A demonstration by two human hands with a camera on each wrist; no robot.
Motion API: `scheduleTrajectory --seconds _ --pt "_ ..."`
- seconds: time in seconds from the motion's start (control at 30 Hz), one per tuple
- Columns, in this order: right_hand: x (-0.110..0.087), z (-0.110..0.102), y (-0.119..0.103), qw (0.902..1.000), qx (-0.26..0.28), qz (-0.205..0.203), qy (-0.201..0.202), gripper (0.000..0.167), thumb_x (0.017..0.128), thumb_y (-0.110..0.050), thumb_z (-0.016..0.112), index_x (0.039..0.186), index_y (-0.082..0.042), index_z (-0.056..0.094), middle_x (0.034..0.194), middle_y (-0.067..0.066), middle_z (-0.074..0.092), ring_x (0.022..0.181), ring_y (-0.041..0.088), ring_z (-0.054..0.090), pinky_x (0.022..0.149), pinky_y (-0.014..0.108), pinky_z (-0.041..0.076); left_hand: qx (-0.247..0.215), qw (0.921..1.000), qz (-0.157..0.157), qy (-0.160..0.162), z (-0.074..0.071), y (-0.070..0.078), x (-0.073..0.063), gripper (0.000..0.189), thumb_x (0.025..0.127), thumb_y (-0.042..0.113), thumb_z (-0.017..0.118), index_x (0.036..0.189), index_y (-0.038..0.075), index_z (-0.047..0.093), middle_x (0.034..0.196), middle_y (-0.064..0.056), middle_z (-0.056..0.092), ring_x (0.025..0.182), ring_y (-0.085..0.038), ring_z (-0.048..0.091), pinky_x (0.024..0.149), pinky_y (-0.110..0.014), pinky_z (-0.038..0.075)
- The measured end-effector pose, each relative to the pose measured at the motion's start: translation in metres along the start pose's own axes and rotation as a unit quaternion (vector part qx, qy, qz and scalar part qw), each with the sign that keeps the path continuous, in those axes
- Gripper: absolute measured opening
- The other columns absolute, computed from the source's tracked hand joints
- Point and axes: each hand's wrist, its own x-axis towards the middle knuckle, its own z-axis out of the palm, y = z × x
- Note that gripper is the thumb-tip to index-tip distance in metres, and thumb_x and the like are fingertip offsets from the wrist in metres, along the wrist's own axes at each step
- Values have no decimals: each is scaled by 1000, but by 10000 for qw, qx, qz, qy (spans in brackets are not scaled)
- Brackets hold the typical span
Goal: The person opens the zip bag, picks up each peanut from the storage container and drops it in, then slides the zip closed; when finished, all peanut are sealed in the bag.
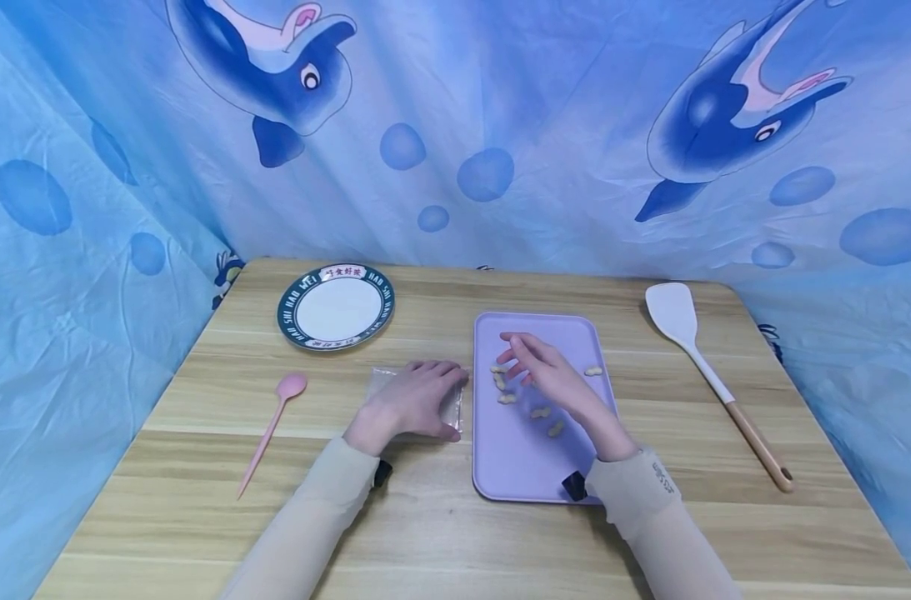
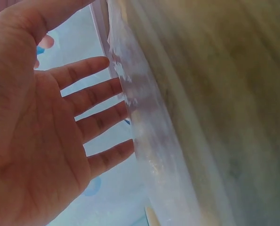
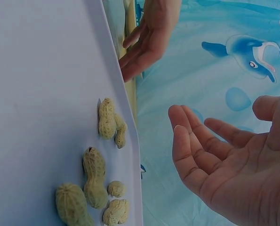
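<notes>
My left hand is over a clear plastic bag lying flat on the table, left of the purple tray. In the left wrist view its spread fingers reach the edge of the bag, with nothing gripped. Above the tray hovers my right hand, its fingers loosely bent and holding nothing. Several unshelled peanuts lie scattered on the tray beneath and around it. The right wrist view shows the peanuts close up, apart from the right hand.
A white plate with a dark green lettered rim stands at the back left. A pink spoon lies at the left. At the right is a white spatula with a wooden handle. A blue dolphin-print curtain hangs behind the table.
</notes>
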Motion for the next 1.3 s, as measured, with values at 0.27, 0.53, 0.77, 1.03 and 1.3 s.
scheduleTrajectory --seconds 0.27,0.53,0.77,1.03,1.3 --pt "1 1 0 10000 -10 -24 -67 51 110 -36 32 145 0 45 119 22 63 103 40 64 85 52 49 404 9990 112 157 0 6 -2 88 70 57 80 144 21 50 149 -5 49 136 -29 43 115 -50 29" --pt "0 1 0 9999 -7 -11 -106 52 110 -37 31 145 -1 45 118 22 63 103 40 64 86 54 48 485 9985 111 213 -2 8 -4 81 72 59 76 140 20 54 145 -5 53 133 -30 46 113 -50 32" --pt "0 1 0 9999 -27 -18 -124 52 110 -36 31 145 0 45 117 23 64 103 41 64 85 51 49 88 9998 46 181 -5 5 -4 80 73 59 74 141 23 54 147 -4 51 134 -30 45 113 -51 31" --pt "2 4 5 9998 -16 32 -209 54 110 -37 32 143 3 46 115 23 66 100 39 64 85 53 49 -612 9962 233 582 -14 -2 -5 78 76 56 75 140 17 54 146 -6 50 131 -31 48 109 -50 38" --pt "0 10 4 9995 -131 59 -279 50 109 -34 38 139 4 49 114 22 67 101 38 65 87 56 50 -890 9872 617 1168 -25 -4 -11 80 79 55 76 144 14 51 148 -9 47 132 -32 47 109 -50 38"
